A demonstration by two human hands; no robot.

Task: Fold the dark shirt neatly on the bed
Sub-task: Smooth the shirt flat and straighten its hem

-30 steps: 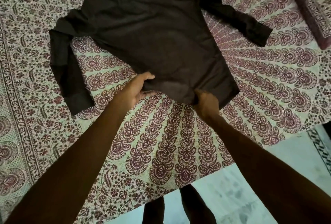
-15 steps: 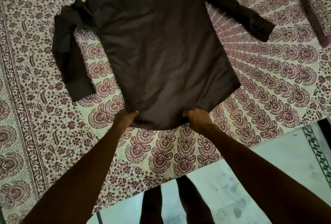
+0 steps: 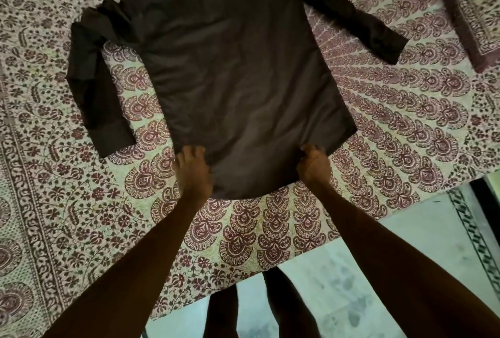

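The dark shirt (image 3: 238,72) lies spread flat on the patterned bedsheet (image 3: 67,202), back side up, its hem toward me. One long sleeve bends down along its left side, the other stretches out to the right. My left hand (image 3: 193,172) grips the hem near its left corner, fingers curled over the cloth. My right hand (image 3: 313,166) grips the hem near its right corner in the same way. The collar end is cut off by the top of the frame.
The bed's near edge runs diagonally below my arms, with pale tiled floor (image 3: 378,270) beyond it and my legs (image 3: 273,308) standing there. A long patterned pillow or bolster (image 3: 465,13) lies at the top right of the bed.
Both hands have pulled the hem toward me, drawing the shirt's body out flat and straight. My left hand went from resting near the cloth to gripping the hem.
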